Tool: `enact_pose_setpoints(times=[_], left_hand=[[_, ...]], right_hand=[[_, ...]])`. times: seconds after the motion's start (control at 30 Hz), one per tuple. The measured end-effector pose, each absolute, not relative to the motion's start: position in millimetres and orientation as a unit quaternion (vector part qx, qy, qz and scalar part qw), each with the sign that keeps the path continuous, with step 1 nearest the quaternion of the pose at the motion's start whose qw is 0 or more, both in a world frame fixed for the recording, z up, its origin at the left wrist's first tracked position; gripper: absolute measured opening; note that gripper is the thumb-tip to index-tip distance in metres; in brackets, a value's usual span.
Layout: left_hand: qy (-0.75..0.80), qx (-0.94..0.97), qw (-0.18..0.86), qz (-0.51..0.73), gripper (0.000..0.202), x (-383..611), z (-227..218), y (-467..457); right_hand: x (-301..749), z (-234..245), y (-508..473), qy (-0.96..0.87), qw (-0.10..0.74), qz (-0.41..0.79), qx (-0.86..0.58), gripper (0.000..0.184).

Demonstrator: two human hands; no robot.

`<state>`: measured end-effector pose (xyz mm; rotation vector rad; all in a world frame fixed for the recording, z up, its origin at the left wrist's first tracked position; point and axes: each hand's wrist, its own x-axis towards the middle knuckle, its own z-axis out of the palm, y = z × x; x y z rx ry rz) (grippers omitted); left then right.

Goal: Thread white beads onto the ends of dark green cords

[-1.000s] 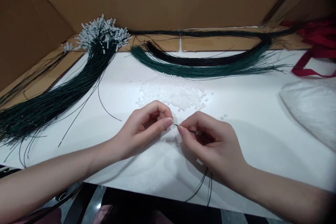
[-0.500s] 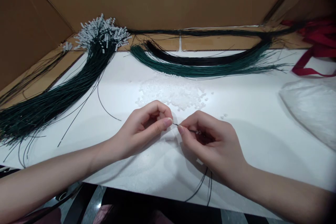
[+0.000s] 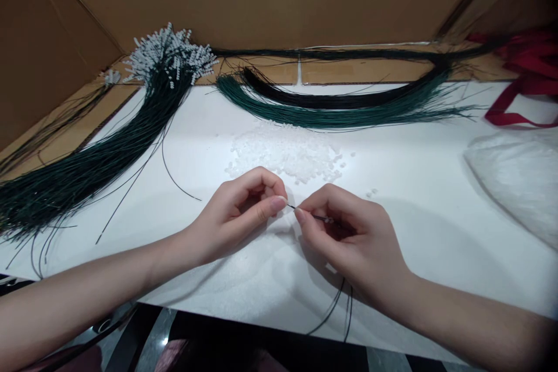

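Holding dark wire (image 3: 291,207) above the desk (image 3: 427,174), toward its near edge, pinched in closed fingertips of left hand (image 3: 239,215) and right hand (image 3: 360,238) alike. Facing loosely heaped white beads (image 3: 283,154). See plastic bag (image 3: 517,177) toward right edge; cannot tell its contents.

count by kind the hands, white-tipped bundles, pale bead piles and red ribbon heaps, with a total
Hands, left hand and right hand: 2
White-tipped bundles, large bundle and small bundle: 2
Pale bead pile: 1
Red ribbon heap: 1
Total: 6
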<state>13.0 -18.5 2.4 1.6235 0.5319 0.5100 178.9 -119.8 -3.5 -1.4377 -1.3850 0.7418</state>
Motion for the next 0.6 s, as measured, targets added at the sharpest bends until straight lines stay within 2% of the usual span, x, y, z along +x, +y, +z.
enact_pose_setpoints(times=[0.6], left_hand=[[0.248,0.749,0.571,0.226,0.011,11.3,0.2,-20.3]], right_hand=[[179.1,-0.6,-118.1,-0.572,0.467,0.32,-0.594,0.015]])
